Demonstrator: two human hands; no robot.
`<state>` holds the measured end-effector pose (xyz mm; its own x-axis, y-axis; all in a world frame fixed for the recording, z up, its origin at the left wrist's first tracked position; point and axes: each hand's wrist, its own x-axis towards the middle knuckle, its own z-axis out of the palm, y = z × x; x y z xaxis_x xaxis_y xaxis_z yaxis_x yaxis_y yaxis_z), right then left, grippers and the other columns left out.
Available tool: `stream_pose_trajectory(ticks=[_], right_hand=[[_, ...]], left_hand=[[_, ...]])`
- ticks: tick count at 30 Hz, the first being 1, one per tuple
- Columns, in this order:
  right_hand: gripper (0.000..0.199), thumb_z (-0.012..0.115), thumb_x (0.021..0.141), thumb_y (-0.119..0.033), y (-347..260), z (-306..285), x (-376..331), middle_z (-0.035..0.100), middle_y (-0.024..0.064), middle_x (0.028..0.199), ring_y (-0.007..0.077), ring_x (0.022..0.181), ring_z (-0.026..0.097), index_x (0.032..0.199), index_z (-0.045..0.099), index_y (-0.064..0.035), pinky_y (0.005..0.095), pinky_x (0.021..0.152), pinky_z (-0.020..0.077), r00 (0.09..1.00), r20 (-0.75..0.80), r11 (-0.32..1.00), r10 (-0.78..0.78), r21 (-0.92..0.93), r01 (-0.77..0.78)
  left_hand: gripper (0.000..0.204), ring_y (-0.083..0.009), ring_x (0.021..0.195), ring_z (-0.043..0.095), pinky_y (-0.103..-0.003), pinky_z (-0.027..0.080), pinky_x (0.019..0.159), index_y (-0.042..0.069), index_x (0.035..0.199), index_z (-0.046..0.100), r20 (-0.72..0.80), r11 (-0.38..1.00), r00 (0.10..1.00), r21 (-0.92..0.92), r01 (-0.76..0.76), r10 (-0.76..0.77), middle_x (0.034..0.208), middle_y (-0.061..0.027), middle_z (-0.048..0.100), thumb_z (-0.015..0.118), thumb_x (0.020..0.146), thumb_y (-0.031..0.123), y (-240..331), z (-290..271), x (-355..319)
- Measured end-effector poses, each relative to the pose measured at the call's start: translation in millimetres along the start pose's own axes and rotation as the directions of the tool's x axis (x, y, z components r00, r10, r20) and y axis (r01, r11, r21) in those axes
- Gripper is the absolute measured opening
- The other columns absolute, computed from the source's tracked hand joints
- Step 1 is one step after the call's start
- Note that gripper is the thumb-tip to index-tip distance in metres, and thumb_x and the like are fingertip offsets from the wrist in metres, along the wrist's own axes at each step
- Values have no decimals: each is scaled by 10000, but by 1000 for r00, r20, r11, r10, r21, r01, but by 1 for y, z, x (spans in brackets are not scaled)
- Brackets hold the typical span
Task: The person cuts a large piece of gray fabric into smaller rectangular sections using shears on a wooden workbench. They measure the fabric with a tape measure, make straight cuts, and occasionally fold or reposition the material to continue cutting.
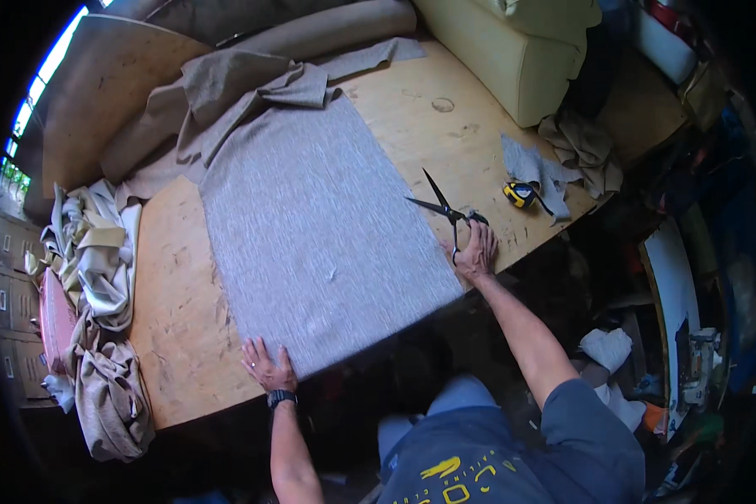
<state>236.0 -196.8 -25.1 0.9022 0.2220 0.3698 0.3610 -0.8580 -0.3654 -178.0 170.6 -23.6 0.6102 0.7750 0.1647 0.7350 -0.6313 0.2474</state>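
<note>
Grey fabric panel (319, 227) is laid out flat across the middle of the wooden tabletop (176, 336), its near edge reaching the table's front edge. Near left corner covered by the left hand (269, 367), set down flat with fingers spread; nothing is gripped there. Black scissors (450, 213) are held at the handles by the right hand (477, 252), blades parted, pointed toward the panel's right edge; whether cloth lies between the blades cannot be told. Step in hand is judged to be squaring or steadying the panel for cutting; a next move would call for the cloth to be kept taut and the blades lined up with the edge. Tabletop is scuffed and marked by a dark ring. A yellow-and-black tape measure (519, 195) is placed beside a grey scrap (531, 165) at right. At the far side, a fabric roll (336, 35) is fronted by rumpled brown cloth (218, 84); a cream upholstered piece (525, 67) is stood nearby. Crumpled cloths (101, 252) are heaped at left, near metal lockers (13, 323). Lower right is cluttered, dimly lit.
</note>
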Motion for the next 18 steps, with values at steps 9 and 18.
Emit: stream_pose_trajectory(ticks=[9,18], right_hand=[[584,767,847,-583,-30,-94,-28,668,184,954,379,953,647,1014,604,-48,487,848,497,869,445,954,214,95,-284],[402,772,924,-407,-94,-184,-202,648,75,697,158,656,608,868,665,-24,362,641,497,584,807,735,82,346,-582]], left_hand=[[679,-365,1540,250,-595,122,1248,67,1478,505,-3,999,1000,-29,-25,25,1620,-190,365,653,941,455,1,10,10],[361,-353,1148,628,-497,449,1028,78,1185,701,-21,721,879,-562,-405,477,1195,-145,686,766,858,217,95,-28,-76]])
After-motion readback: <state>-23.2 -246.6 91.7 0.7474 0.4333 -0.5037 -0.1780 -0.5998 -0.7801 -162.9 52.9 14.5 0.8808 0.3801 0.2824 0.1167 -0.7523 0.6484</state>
